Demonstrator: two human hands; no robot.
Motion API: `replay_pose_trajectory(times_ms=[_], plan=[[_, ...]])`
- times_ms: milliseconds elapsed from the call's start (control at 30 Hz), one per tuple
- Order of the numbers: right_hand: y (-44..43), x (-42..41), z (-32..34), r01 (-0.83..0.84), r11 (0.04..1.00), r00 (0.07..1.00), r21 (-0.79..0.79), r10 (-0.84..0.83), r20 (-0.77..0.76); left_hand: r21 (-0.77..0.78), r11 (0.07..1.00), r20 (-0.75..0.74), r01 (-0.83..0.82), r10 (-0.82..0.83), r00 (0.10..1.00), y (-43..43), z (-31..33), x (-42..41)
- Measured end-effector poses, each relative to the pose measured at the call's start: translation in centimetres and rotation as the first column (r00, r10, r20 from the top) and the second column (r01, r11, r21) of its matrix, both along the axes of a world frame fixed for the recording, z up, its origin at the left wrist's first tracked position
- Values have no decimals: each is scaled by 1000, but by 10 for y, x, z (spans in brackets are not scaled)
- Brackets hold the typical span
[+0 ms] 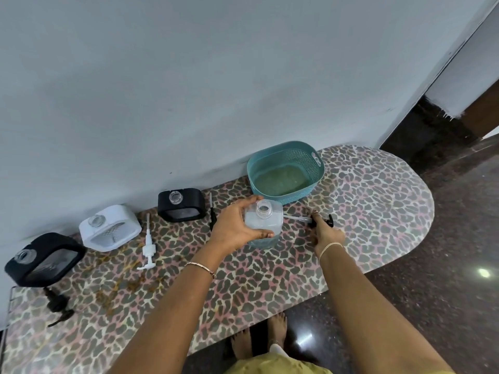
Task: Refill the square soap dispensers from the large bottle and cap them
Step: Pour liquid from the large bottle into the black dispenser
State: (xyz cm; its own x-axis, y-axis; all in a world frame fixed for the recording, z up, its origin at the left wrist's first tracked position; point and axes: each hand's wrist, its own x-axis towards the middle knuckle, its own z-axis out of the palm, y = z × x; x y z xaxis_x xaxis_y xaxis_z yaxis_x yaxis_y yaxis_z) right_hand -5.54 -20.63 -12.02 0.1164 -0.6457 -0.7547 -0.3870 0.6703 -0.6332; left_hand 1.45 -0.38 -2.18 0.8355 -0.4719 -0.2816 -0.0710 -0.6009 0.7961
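My left hand [237, 225] grips a clear bottle [266, 225] with an open neck and pale liquid inside, standing on the leopard-print table [364, 211]. Just right of it, my right hand [325, 232] pinches a black pump cap [321, 221] whose clear tube points toward the bottle. Three square dispensers stand uncapped along the wall: a black one [181, 205], a white one [110, 228] and another black one [44, 260] at the far left. A white pump [148, 245] lies between the white and black dispensers. Another black pump [58, 306] lies near the left one.
A teal perforated basket [286, 171] holding murky liquid stands behind the bottle by the wall. A thin black pump [212, 214] lies right of the middle black dispenser. Brownish spill marks [129, 282] stain the table's left part. The table's rounded end lies to the right.
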Motion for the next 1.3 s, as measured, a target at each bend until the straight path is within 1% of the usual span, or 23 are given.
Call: replay_pose_trajectory(times_ms=[33,67,133,233,267,333,400,500,567,633,733,800,833,933,1033,1167,1300], plan=[[4,-3,2,-52,996,998,-66,50,-36,-1,1000,5,-2,2,1000,0,0,0],[11,-6,6,-128,977,991,-168,120,-58,1,1000,13,-2,2,1000,1,0,0],[27,-12,16,-293,888,954,-354,296,-47,2,1000,32,3,-3,999,2,0,0],[50,-18,29,-454,728,827,-513,559,61,-16,1000,41,1,0,999,2,1,-1],[55,-18,31,-498,674,776,-546,627,66,-24,1000,41,2,-1,999,2,1,-1],[64,-18,35,-574,574,683,-584,729,46,-52,999,33,-1,3,999,2,0,-2],[71,-16,40,-610,517,622,-600,782,42,-51,998,55,27,-24,998,3,-1,-1],[81,-15,46,-621,526,575,-581,810,119,15,995,140,100,-101,985,9,0,-1],[88,-15,42,-634,543,565,-550,811,150,13,998,165,59,-60,984,20,2,-1],[98,-15,37,-632,551,599,-544,794,109,-22,998,207,-63,66,976,38,1,3],[111,-12,34,-579,594,684,-558,727,63,-39,962,360,-269,265,895,74,-4,14],[120,-9,34,-526,625,741,-576,669,49,-23,927,430,-374,347,833,96,-9,25],[125,-8,35,-506,637,766,-581,642,37,3,917,447,-400,356,820,106,-12,32],[135,-3,38,-461,676,825,-575,565,2,127,908,436,-400,311,844,128,-25,53],[139,3,40,-428,709,870,-560,490,-43,222,911,392,-348,243,887,139,-37,73],[144,6,38,-412,705,886,-577,458,-73,315,910,375,-270,143,916,143,-44,89],[146,7,37,-397,695,892,-599,447,-72,403,882,399,-243,70,914,145,-46,97]])
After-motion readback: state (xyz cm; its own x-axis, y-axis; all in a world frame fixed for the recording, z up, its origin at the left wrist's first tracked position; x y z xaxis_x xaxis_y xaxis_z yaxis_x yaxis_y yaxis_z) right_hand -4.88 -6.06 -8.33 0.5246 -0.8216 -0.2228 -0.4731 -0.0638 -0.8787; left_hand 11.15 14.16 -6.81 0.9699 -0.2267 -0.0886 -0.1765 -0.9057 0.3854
